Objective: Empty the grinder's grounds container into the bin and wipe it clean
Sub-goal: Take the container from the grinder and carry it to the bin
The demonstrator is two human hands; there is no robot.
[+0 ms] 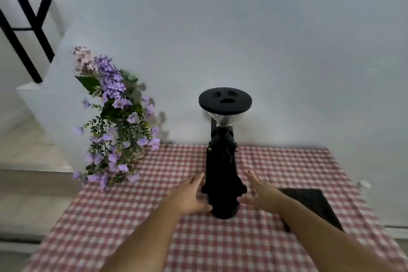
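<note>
A tall black coffee grinder [221, 161] stands upright on the red-and-white checked tablecloth [220, 243]. A round black lid [225, 101] tops its clear hopper. At its foot sits a dark rounded grounds container [224, 207]. My left hand [190, 196] is on the left side of the base, fingers spread, thumb close to or touching the container. My right hand [256, 194] is on the right side, fingers spread, just beside the base. Neither hand has closed around anything. No bin and no cloth is in view.
A glass vase of purple flowers [114, 121] stands at the table's back left corner. A flat black tray or mat [313, 205] lies right of the grinder under my right forearm. A small pale object [363, 184] sits at the right edge. A white wall is behind.
</note>
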